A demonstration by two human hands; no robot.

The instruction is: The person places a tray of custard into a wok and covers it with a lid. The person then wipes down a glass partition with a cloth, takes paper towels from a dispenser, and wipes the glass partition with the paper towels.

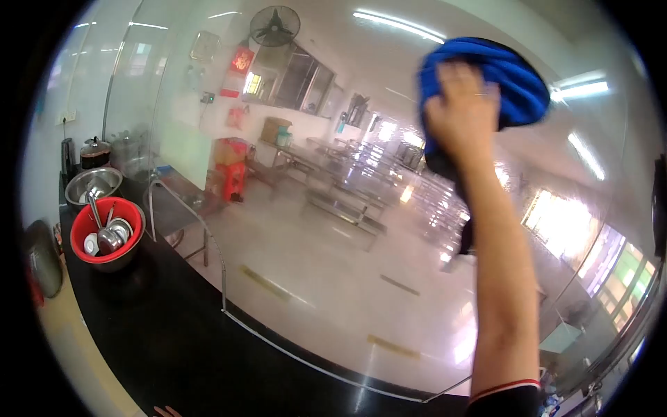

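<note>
My right hand is raised at the upper right, its fingers pressed over a bunched blue cloth held against a clear glass pane. Part of the cloth hangs dark below the wrist. Only the fingertips of my left hand show at the bottom edge, slightly apart, over the black counter; nothing is seen in them, and the rest of that hand is out of frame.
On the counter's left stand a red basin with metal ladles and bowls, a steel bowl and a lidded pot. A metal strip edges the pane. Beyond the glass are metal tables, a red stool and a wall fan.
</note>
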